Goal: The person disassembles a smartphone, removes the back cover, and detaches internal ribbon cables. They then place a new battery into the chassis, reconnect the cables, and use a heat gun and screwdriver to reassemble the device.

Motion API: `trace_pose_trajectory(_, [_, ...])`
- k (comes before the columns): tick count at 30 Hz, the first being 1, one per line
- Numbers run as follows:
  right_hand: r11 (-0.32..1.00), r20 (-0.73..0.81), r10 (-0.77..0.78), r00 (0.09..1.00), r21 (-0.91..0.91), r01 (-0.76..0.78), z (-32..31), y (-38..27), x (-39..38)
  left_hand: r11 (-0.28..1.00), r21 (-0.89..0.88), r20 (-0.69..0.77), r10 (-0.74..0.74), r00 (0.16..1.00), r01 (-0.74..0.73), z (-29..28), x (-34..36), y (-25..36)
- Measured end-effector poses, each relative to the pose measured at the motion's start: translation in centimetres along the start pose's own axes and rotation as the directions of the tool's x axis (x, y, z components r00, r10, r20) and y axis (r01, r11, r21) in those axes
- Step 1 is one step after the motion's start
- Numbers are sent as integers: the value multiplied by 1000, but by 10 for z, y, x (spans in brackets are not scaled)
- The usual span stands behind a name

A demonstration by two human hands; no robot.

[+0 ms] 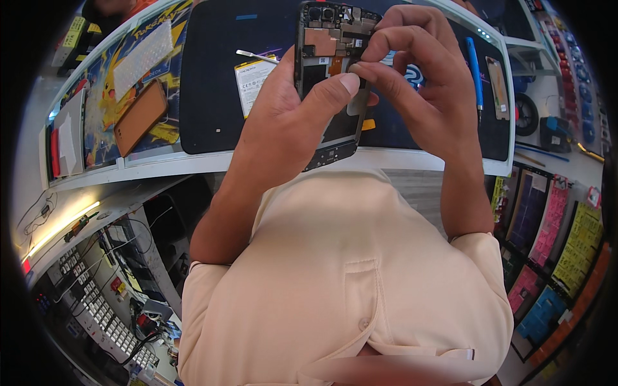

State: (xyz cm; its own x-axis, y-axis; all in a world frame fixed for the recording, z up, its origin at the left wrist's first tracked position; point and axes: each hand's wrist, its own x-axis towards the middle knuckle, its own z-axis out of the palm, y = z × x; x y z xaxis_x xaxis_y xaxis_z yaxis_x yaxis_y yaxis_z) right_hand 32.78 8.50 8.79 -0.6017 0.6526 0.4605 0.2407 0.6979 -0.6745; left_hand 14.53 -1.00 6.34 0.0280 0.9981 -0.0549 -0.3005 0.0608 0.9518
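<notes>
The phone point(328, 55), its back cover off and its board and copper-coloured shield exposed, is held up over the dark mat point(209, 83), near the far edge of the view, with its lower end toward the person. The left hand point(273, 122) grips it by the left side: the palm lies along the edge, the thumb lies across the open face, and a fingertip shows past the right edge. The right hand point(434, 96) is at the opposite edge, thumb and forefinger brought close together over the inner parts; whether they pinch anything cannot be told. Beyond the left wrist, a white battery point(254, 87) lies on the mat, with a metal pry tool point(254, 56) at its upper end. A small yellow piece point(368, 124) lies beside the phone's lower right edge. A blue screwdriver point(475, 74) lies to the right of the right hand. At left, a brown case point(140, 119) and bubble wrap point(143, 59) lie on a printed sheet point(96, 138).
</notes>
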Motion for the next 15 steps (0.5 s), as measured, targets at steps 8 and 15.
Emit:
trace_pose_trajectory(8, [984, 125, -120, 985, 144, 102, -4, -4, -10, 960, -278, -59, -62, 996, 43, -6, 2, 1])
trace_pose_trajectory(15, [972, -63, 46, 997, 235, -30, 10, 1, -16, 985, -167, -14, -44, 999, 41, 1, 0, 1])
